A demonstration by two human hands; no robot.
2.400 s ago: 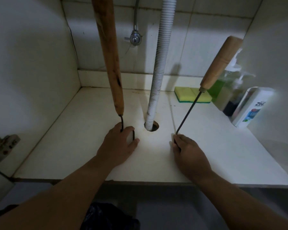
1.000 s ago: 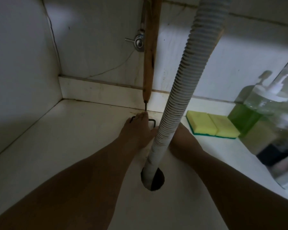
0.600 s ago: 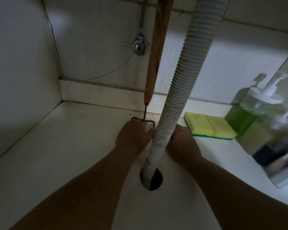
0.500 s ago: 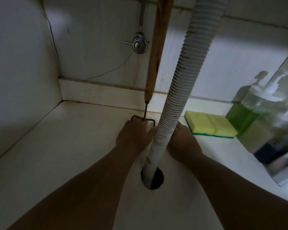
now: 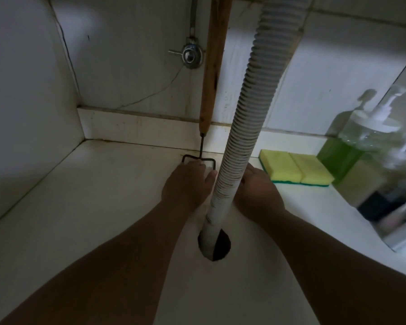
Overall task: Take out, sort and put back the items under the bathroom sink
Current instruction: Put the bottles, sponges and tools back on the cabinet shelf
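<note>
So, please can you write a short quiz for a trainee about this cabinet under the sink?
1. True or false: the left hand rests on the metal end of the wooden-handled tool.
2. Which things lie flat against the back ledge, right of the drain hose?
A. two yellow sponges
B. a folded towel
C. a spray can
3. Fill in: the hose goes down through a ___ in the cabinet floor.

Key: 1 true; 2 A; 3 hole.
</note>
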